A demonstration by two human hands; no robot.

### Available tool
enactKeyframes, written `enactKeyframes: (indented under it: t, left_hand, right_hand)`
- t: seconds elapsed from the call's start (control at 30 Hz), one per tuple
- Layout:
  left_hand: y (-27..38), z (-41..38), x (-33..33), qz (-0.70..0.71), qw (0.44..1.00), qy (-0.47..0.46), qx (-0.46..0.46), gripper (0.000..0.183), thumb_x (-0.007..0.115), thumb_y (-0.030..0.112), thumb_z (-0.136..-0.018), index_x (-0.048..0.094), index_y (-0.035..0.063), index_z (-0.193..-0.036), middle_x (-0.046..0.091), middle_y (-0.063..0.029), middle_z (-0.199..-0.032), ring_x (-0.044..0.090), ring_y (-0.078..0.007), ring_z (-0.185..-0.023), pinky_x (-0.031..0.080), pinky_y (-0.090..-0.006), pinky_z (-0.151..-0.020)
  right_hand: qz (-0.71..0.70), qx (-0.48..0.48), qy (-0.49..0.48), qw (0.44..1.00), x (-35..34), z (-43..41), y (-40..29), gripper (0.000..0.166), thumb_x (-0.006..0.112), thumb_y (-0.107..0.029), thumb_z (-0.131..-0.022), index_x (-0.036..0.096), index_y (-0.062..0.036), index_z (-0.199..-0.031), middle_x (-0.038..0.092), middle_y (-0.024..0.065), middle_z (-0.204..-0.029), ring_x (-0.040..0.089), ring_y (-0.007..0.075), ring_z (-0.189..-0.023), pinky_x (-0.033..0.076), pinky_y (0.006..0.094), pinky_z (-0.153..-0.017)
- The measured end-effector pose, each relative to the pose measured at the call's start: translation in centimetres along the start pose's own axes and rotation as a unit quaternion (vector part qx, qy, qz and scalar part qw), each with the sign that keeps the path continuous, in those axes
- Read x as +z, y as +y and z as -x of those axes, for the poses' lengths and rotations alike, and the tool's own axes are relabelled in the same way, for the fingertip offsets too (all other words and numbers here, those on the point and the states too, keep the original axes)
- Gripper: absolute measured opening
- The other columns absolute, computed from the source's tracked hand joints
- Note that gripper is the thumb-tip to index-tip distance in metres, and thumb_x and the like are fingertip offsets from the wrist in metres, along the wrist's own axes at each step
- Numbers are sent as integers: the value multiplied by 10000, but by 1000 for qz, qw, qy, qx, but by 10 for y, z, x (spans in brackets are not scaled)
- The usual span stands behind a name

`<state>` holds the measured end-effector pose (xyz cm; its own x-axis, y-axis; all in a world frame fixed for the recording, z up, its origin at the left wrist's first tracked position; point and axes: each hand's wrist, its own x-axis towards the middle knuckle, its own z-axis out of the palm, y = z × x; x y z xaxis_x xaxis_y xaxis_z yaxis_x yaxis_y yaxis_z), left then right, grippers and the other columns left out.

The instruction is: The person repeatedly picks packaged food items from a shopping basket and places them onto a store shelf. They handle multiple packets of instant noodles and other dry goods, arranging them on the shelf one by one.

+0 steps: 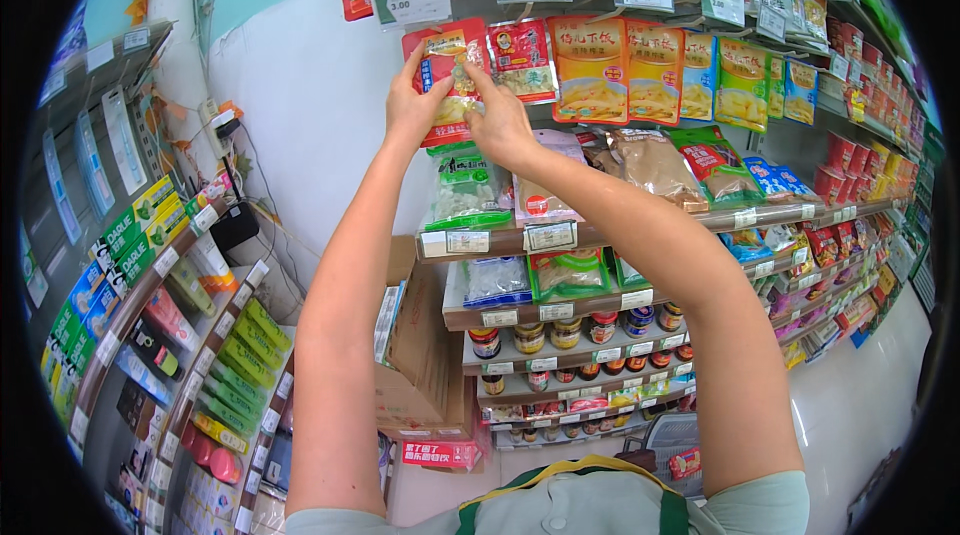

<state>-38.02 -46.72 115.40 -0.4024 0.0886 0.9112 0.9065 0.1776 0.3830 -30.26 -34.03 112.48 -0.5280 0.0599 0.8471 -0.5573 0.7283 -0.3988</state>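
A red packet of pickled vegetables (pixel 459 58) hangs at the left end of a row of hanging packets. My left hand (pixel 414 108) is at its left side, thumb across the front. From the right, my right hand (pixel 499 118) holds it with index finger and thumb on its face; the other fingers are partly hidden. Just right of it hangs a smaller red packet with a clear window (pixel 523 58), close to my right knuckles. Orange-yellow packets (pixel 589 69) continue the row. Below my hands lies a clear green-edged bag of white lumps (pixel 466 186).
Shelf edges with price tags (pixel 466 241) jut out under my forearms. Bagged brown sugar (pixel 652 163) and glass jars (pixel 529 340) fill the shelves. Cardboard boxes (pixel 420 362) stand on the floor. Darlie toothpaste boxes (pixel 127 235) line the left rack; cables and a black device (pixel 234 226) occupy the corner.
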Motion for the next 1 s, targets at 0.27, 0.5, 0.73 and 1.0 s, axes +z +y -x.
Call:
enactKeyframes:
  t: [0.27, 0.5, 0.73, 1.0]
  left_hand:
    - [-48, -19, 9, -83, 997, 2, -10, 644, 687, 297, -673, 445, 179, -1258, 528, -189, -910, 534, -303, -880, 425, -351, -807]
    - [-62, -27, 15, -106, 994, -17, -19, 668, 693, 256, -656, 433, 174, -1266, 513, -207, -909, 541, -331, -845, 432, -373, -798]
    - [-33, 1, 23, -192, 980, -16, -55, 717, 719, 247, -644, 407, 101, -1273, 418, -231, -1090, 459, -335, -1007, 380, -363, -888]
    - [63, 120, 3, -87, 993, -38, 63, 472, 640, 98, -738, 489, 38, -1181, 469, -165, -1097, 471, -277, -1001, 373, -349, -869]
  right_hand:
    - [9, 32, -29, 999, 8, -30, 18, 639, 512, 29, -653, 391, -114, -1263, 565, 276, -947, 547, 391, -915, 434, 417, -795]
    - [63, 33, -56, 996, 13, -41, 32, 658, 527, -4, -648, 366, -107, -1278, 580, 270, -902, 568, 393, -863, 453, 430, -760]
    - [89, 55, -53, 993, -2, -24, 39, 598, 533, -26, -667, 410, -71, -1250, 578, 253, -939, 558, 381, -892, 446, 426, -788]
    - [17, -74, -26, 997, -36, 77, 25, 389, 550, -57, -728, 488, 3, -1107, 573, 231, -919, 550, 369, -883, 445, 424, -757]
